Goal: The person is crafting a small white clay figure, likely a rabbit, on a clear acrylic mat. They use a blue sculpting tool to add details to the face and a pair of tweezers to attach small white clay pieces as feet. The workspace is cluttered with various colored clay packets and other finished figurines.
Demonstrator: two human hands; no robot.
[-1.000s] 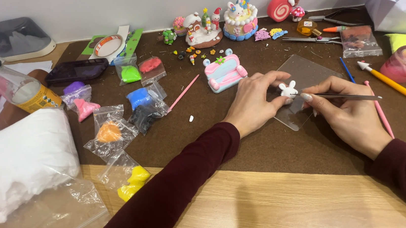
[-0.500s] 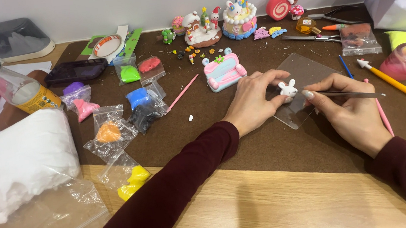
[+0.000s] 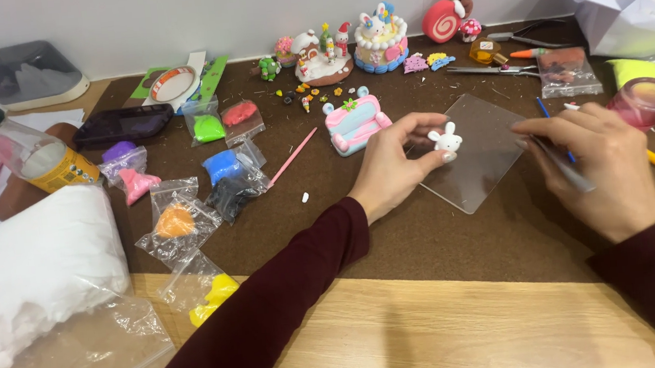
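My left hand (image 3: pixel 391 166) pinches a small white clay rabbit (image 3: pixel 446 141) between thumb and fingers, just above a clear acrylic sheet (image 3: pixel 476 163) lying on the brown mat. My right hand (image 3: pixel 597 170) hovers to the right of the rabbit, apart from it, and grips a thin metal modelling tool (image 3: pixel 559 166) that points down and to the right. Behind my left hand sits a pink and blue clay sofa (image 3: pixel 354 121).
Small bags of coloured clay (image 3: pixel 224 170) lie left of centre, a big bag of white clay (image 3: pixel 28 273) at the far left. Clay figures, among them a cake (image 3: pixel 380 41), line the back. A pink stick (image 3: pixel 293 156), bottle (image 3: pixel 28 153), scissors (image 3: pixel 493 70) and pots (image 3: pixel 643 101) surround the mat.
My right hand has drawn back to the right, taking the tool's tip away from the rabbit. My left hand still holds the rabbit in about the same place.
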